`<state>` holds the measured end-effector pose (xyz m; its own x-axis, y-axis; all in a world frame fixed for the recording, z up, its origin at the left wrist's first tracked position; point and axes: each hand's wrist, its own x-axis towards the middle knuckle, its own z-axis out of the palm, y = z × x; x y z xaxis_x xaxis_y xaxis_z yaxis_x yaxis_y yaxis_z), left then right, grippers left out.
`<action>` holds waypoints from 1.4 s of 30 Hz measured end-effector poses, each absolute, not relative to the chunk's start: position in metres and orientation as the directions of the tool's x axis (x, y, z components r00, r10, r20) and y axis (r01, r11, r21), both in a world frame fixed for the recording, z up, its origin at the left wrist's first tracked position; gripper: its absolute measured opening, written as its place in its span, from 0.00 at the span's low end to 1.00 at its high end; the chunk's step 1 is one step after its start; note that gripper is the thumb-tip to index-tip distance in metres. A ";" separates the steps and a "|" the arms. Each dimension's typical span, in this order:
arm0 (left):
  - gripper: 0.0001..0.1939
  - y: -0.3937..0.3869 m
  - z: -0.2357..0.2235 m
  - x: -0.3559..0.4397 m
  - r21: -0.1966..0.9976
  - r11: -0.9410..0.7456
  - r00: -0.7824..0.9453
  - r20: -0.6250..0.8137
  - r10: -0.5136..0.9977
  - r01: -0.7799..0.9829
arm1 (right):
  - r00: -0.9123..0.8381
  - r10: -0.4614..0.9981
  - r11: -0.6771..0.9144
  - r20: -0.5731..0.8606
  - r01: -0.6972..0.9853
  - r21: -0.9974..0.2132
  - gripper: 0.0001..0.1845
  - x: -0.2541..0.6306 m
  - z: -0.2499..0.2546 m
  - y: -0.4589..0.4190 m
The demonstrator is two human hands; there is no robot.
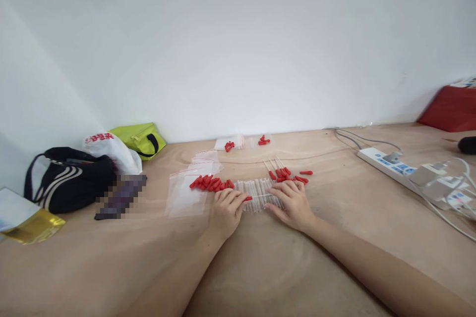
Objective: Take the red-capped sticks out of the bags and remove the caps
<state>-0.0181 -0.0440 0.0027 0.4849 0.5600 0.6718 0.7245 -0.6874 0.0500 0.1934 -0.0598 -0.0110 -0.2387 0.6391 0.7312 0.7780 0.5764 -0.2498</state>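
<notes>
My left hand (227,206) is closed with a red rubber bulb (248,198) at its fingertips. My right hand (292,204) pinches the far end of a thin clear tube (262,196), which runs across to the bulb; whether the two are joined I cannot tell. Beneath lies a row of clear tubes (253,206), side by side. Loose red bulbs (210,183) are heaped just beyond my left hand. Past my right hand lie several droppers (279,173), red bulbs on thin clear stems, partly hidden by my fingers.
Zip bags (182,195) lie to the left, and two bags holding red pieces (264,140) by the wall. A power strip (386,161) with cables is at right. A black bag (74,178), a white plastic bag (111,153) and a yellow-green bag (139,138) stand at left.
</notes>
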 end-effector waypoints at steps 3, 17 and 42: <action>0.10 -0.046 0.001 -0.015 0.033 -0.720 0.529 0.655 0.539 0.693 | -0.368 0.582 0.631 0.725 0.767 -0.117 0.09 0.187 -0.013 -0.059; 0.09 -0.048 0.004 -0.020 -0.019 -0.813 0.628 0.646 0.435 0.582 | -0.491 0.491 0.761 0.720 0.644 -0.081 0.12 0.184 -0.013 -0.062; 0.10 -0.057 0.005 -0.021 -0.005 -0.779 0.587 0.659 0.469 0.627 | -0.451 0.459 0.738 0.766 0.673 -0.046 0.11 0.187 -0.017 -0.065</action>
<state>-0.0213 -0.0565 0.0048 0.5875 0.4690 0.6595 0.6271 -0.7790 -0.0046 0.1873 -0.0650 -0.0174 -0.4508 0.4588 0.7657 0.6728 0.7384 -0.0463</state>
